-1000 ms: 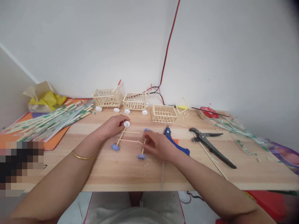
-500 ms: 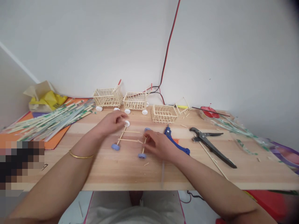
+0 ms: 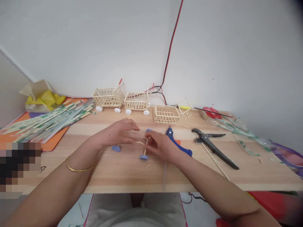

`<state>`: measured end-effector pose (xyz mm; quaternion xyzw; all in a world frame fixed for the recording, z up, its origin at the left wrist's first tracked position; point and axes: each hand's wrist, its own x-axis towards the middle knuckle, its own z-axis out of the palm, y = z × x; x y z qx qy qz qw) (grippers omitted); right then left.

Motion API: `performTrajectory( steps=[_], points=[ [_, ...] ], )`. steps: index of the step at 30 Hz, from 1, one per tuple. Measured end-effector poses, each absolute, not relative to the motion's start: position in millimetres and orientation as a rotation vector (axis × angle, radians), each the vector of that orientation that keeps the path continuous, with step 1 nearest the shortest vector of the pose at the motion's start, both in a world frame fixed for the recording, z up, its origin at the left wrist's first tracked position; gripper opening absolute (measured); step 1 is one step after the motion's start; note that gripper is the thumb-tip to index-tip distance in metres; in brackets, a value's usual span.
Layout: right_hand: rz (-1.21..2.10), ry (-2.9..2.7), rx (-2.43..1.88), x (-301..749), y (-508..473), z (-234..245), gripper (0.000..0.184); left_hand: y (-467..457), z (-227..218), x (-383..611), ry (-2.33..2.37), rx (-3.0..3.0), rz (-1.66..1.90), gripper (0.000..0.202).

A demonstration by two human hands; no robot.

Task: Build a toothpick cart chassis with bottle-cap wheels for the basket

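Observation:
A small wheeled frame of thin wooden sticks lies on the wooden table; a blue wheel (image 3: 116, 148) shows at its left end and another blue wheel (image 3: 144, 157) at its right end. My left hand (image 3: 119, 134) is over the left part, thumb and forefinger apart around the cross sticks and partly hiding them. My right hand (image 3: 159, 145) has its fingers closed on the right axle stick (image 3: 146, 147), between its two wheels. Just right of that hand lies a blue glue gun (image 3: 176, 140).
Behind stand two stick carts with white wheels (image 3: 107, 97) (image 3: 136, 101) and a wheelless stick basket (image 3: 167, 114). Black pliers (image 3: 213, 148) lie right. Bundled sticks (image 3: 56, 119) lie left on an orange sheet (image 3: 50, 143). A red-rimmed bowl (image 3: 212, 113) sits at the back right.
My left hand has left the white wheel at the frame's far left corner and moved right and nearer, over the cross sticks. My right hand stays at the right axle.

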<state>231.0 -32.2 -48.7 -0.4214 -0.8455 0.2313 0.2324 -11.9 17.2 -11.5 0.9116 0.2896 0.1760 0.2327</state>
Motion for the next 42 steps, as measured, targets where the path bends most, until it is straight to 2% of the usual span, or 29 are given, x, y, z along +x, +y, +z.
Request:
performTrajectory(
  steps=[6, 19, 24, 31, 35, 42],
  points=[
    [0.633, -2.332, -1.158, 231.4, -31.8, -50.0, 0.022, 16.1, -14.3, -8.5, 0.746, 2.560, 0.450, 0.030],
    [0.639, -2.317, -1.173, 230.6, -32.4, -48.6, 0.020, 12.3, -10.2, -4.4, 0.780, 2.548, 0.435, 0.030],
    [0.545, -2.327, -1.032, 233.1, -31.3, -54.3, 0.015, 10.1, -9.2, -2.6, 0.846, 2.477, 0.408, 0.031],
    [0.526, -2.335, -1.004, 233.1, -32.3, -56.4, 0.012, 7.5, -8.0, -2.2, 0.823, 2.466, 0.399, 0.015],
    [0.504, -2.345, -0.974, 231.6, -31.4, -55.7, 0.013, 7.7, -9.6, -4.3, 0.820, 2.439, 0.359, 0.021],
    [0.511, -2.334, -0.954, 232.4, -29.5, -56.6, 0.012, 9.5, -11.7, -4.7, 0.786, 2.446, 0.368, 0.020]
  ],
)
